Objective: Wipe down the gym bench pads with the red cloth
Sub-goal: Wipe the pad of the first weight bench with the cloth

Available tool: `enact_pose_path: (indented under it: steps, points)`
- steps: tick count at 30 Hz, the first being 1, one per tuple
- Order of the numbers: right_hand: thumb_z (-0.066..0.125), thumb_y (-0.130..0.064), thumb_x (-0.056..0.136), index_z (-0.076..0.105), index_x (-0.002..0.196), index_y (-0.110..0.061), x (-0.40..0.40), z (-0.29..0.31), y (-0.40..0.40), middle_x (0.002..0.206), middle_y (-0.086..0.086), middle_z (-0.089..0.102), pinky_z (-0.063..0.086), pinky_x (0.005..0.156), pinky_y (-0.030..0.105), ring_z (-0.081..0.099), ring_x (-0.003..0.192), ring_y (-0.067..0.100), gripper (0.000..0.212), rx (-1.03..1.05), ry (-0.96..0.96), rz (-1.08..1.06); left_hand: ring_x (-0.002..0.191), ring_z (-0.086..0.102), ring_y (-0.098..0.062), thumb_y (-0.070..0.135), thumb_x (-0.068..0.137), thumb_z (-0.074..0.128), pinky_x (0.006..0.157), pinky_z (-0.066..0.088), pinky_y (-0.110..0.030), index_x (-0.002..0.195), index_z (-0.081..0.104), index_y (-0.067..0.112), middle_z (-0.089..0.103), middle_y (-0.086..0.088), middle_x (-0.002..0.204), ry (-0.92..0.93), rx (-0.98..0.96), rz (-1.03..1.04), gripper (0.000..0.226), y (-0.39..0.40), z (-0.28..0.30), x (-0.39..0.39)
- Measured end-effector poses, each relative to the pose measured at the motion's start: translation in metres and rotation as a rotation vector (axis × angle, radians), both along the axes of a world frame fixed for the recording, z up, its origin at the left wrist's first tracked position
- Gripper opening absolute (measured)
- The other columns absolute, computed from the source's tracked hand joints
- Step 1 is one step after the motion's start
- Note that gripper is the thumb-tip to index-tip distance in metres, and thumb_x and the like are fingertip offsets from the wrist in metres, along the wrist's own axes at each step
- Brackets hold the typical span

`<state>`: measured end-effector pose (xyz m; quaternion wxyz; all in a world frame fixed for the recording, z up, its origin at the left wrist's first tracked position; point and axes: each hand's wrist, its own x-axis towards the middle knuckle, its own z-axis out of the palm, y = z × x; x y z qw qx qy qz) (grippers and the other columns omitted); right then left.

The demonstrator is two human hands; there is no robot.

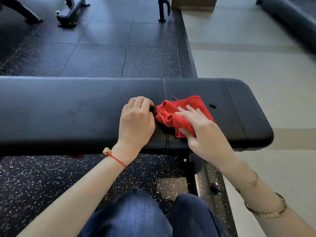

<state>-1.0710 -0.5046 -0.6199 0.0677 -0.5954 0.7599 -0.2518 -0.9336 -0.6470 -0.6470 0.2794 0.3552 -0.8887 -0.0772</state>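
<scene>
a dark speckled rubber floor fills the upper left of the frame, pale flooring the right. across the middle runs the black padded surface. the red cloth lies bunched on it at centre right, beside a seam. the right hand presses flat on the cloth, fingers straight. the left hand rests on the pad just left of the cloth, fingers curled under, holding nothing visible.
</scene>
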Motion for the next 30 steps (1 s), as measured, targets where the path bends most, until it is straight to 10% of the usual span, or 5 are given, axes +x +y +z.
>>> enact_pose_path:
  steps: [9,30]
  points:
    - [0.05,-0.021,0.094,0.045,0.137,-0.017,-0.026,0.012,-0.086,0.15,0.01,0.037,0.016,0.116,0.041,0.028,0.14,0.032,0.043,0.129,0.04,-0.079,0.097,0.058,-0.029,0.006,0.085,0.046,0.085,0.046,-0.038,0.092,0.065,0.008,0.066,-0.008,0.096,0.097,0.053,0.103,0.021,0.01,-0.003,-0.009]
    - [0.056,-0.019,0.09,0.05,0.135,-0.016,-0.007,0.001,-0.015,0.149,0.005,0.041,0.012,0.119,0.038,0.027,0.142,0.027,0.045,0.018,0.04,-0.002,0.081,0.062,-0.025,0.007,0.084,0.047,0.073,0.049,-0.035,0.073,0.066,0.011,0.07,-0.004,0.081,0.151,0.023,0.164,0.022,0.019,0.0,-0.008]
